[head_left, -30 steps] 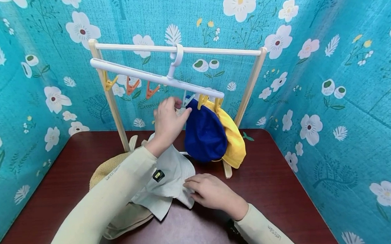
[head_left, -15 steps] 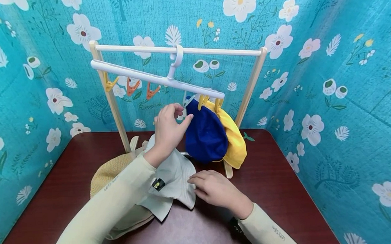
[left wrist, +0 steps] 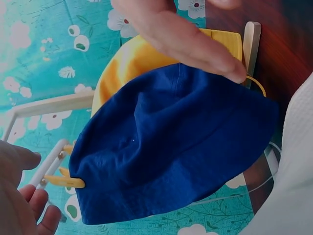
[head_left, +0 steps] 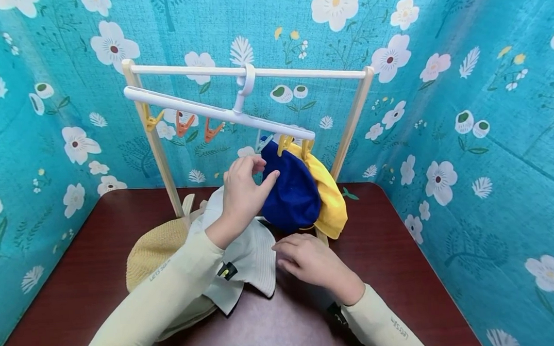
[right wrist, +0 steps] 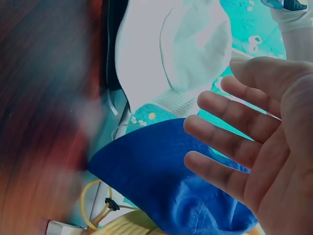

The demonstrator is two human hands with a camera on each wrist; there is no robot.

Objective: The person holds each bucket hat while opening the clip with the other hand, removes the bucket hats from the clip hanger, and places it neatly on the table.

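My left hand point(head_left: 245, 192) hovers just below the light-blue clip point(head_left: 263, 142), fingers loosely bent and holding nothing. Beside it hangs a blue bucket hat point(head_left: 290, 190), its edge in a yellow clip point(left wrist: 66, 181) of the white hanger point(head_left: 186, 103). Behind the blue hat hangs a yellow hat point(head_left: 331, 204), also under a yellow clip. Low at the right, my right hand point(head_left: 315, 261) is held with fingers spread and nothing between them. It is near the brim of a pale grey bucket hat point(head_left: 257, 251), which lies partly under my left forearm.
A wooden rack point(head_left: 356, 123) carries the hanger on its top bar. Several unused clips, such as an orange clip point(head_left: 211, 129), hang at the hanger's left side. A straw hat point(head_left: 155, 245) lies on the dark red table point(head_left: 393, 286). Flowered curtain encloses the back and sides.
My left hand has dropped down and away from the light-blue clip. My right hand has shifted slightly right, off the pale grey hat's brim. The hanging hats stay in place.
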